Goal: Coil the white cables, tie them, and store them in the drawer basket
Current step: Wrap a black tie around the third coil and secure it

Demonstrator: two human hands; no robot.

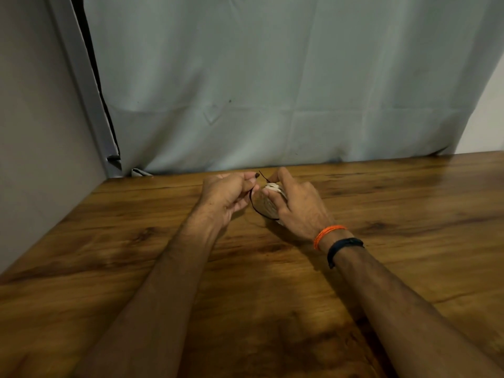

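On the wooden bench (136, 257), near its far edge below the grey curtain (272, 91), both hands work over the coiled white cable (268, 203). The right hand (297, 208) cups the coil against the bench with fingers curled over it, its fingertip seemingly pinching one end of the thin black tie (253, 205). The left hand (229, 195), just left of the coil, pinches the tie's other end. To tie well, I would judge that the right hand should keep the loops pressed flat while the left pulls the tie snug around them. The coil looks small, tightly wound and pale, partly hidden under the right hand; the drawer basket is not in view
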